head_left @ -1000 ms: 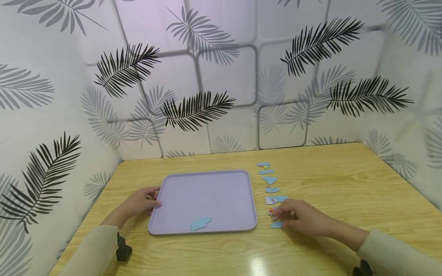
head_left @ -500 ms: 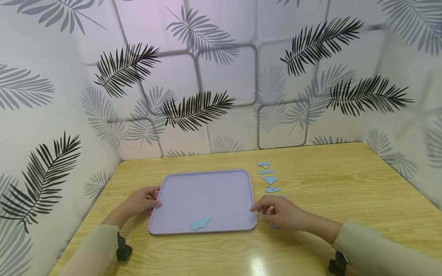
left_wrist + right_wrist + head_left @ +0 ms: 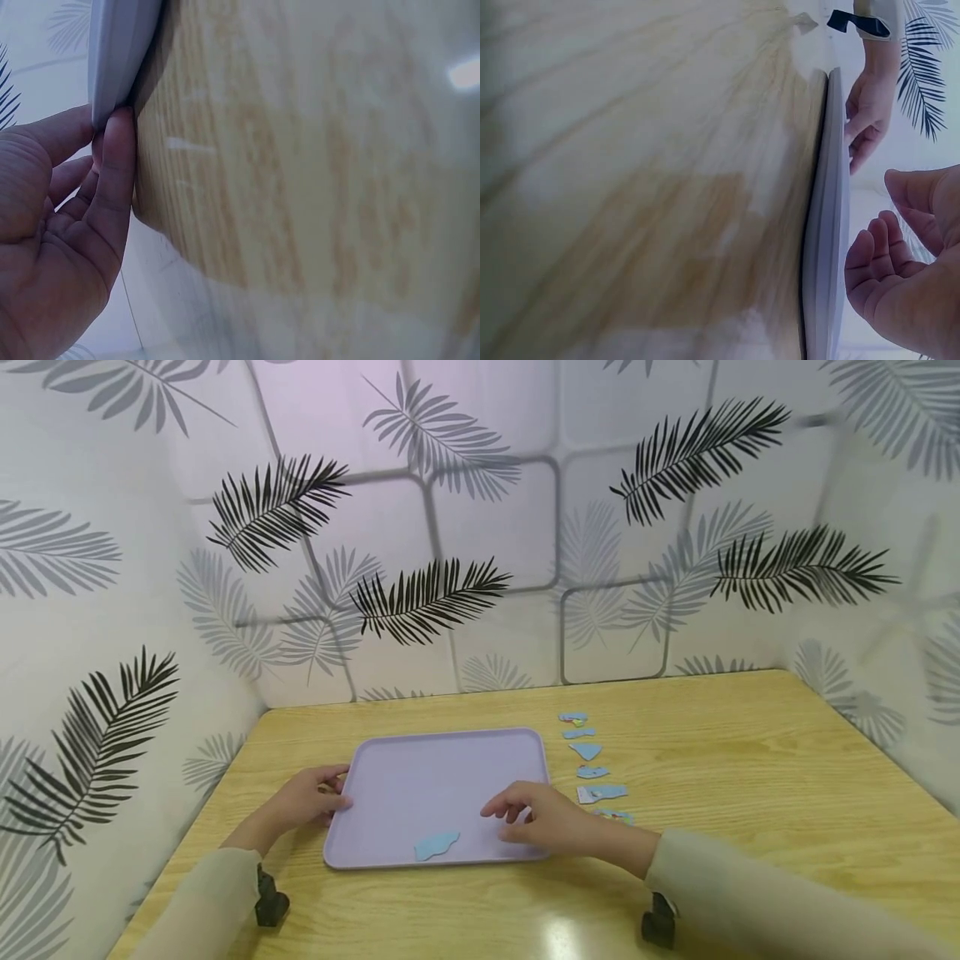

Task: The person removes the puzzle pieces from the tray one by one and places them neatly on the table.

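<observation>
A shallow lilac tray [image 3: 450,752] lies on the wooden table. At its left edge my left hand [image 3: 306,797] grips the rim; the left wrist view shows the thumb and fingers [image 3: 116,150] on either side of that edge. My right hand [image 3: 543,818] is over the tray's right part, its fingers loosely bent, and a gap separates thumb and fingertips. I see nothing held in it, and the right wrist view shows the same hand [image 3: 907,262] beside the tray's side wall [image 3: 829,225]. One flat light-blue puzzle-like piece [image 3: 437,846] lies at the tray's front edge.
Right of the tray, a column of flat pieces runs toward the back, among them a triangular blue piece [image 3: 586,751], a longer blue piece [image 3: 602,793] and a multicoloured piece [image 3: 617,816] partly behind my right hand. A leaf-patterned wall covering [image 3: 510,643] stands behind the table.
My right hand has moved left from the column of pieces to above the tray. The lowest blue piece is out of sight by my right arm. My left hand stays on the tray rim.
</observation>
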Available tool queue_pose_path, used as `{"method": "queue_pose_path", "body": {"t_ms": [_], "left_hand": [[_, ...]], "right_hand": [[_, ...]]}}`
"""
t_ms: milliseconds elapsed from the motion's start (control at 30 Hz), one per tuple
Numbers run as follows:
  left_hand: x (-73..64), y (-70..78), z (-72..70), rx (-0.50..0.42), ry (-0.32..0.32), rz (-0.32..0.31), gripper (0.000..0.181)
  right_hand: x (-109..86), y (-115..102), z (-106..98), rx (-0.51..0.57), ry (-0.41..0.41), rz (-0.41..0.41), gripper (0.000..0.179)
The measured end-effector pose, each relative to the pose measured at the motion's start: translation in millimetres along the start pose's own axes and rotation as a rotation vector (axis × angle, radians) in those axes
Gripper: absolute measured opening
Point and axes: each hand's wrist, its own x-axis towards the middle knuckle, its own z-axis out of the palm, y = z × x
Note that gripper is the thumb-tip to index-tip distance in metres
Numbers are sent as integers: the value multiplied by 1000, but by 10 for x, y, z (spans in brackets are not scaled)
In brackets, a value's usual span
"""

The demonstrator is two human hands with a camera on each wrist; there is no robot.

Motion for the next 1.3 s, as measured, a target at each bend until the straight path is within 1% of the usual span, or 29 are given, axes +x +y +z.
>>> {"method": "queue_pose_path", "body": {"t_ms": [100, 333, 500, 700, 900, 1067, 1300], "left_hand": [[2, 0, 0, 5, -8, 10, 64], [6, -6, 1, -7, -3, -1, 64], [11, -7, 5, -5, -2, 3, 63], [21, -21, 0, -16, -3, 3, 63], [30, -30, -6, -19, -9, 4, 62], [35, -22, -9, -17, -11, 4, 62], [-4, 24, -10, -8, -7, 3, 63]], "right_hand": [[105, 10, 105, 4, -14, 17, 25], [309, -36, 305, -9, -48, 38, 27], [417, -69, 396, -38, -46, 62, 29], [528, -64, 462, -65, -78, 71, 32], [588, -93, 517, -106, -97, 72, 32], [599, -137, 530, -166, -103, 101, 30], [615, -168, 543, -235, -117, 110, 30]]}}
